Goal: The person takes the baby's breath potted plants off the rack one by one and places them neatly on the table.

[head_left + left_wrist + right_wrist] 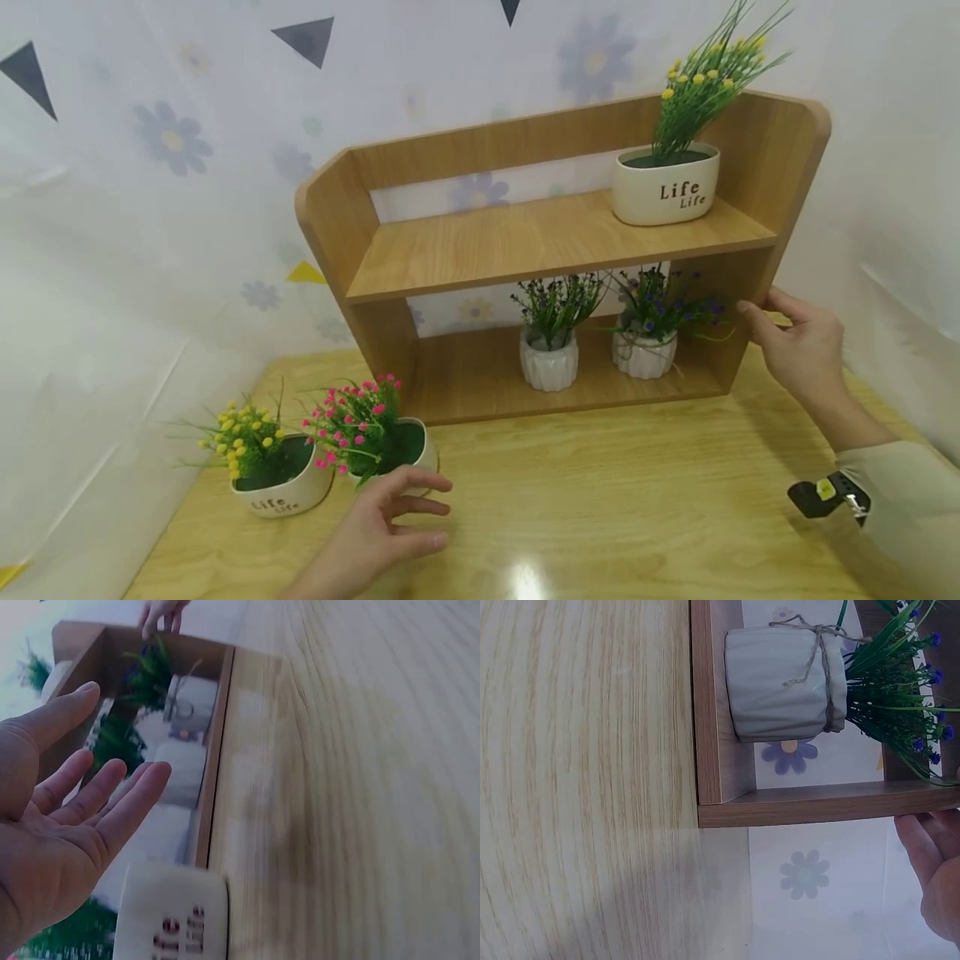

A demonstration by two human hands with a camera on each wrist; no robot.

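A two-tier wooden shelf (555,237) stands on the table. My right hand (806,342) holds its right side panel, the thumb at the front edge and the fingers on the outer face. In the right wrist view, the fingers (922,844) touch the outside of that panel. My left hand (386,529) is in the air with fingers spread and nothing in it, in front of a white oval pot of pink flowers (360,421). The left wrist view shows this hand (75,802) palm up, with a "Life" pot (172,907) below it.
On the upper tier stands a white "Life" pot (663,196) with yellow flowers. Two small ribbed white pots (550,362) with purple flowers are on the lower tier. Another yellow-flowered pot (285,487) sits at the table's left. A patterned cloth (225,208) hangs behind.
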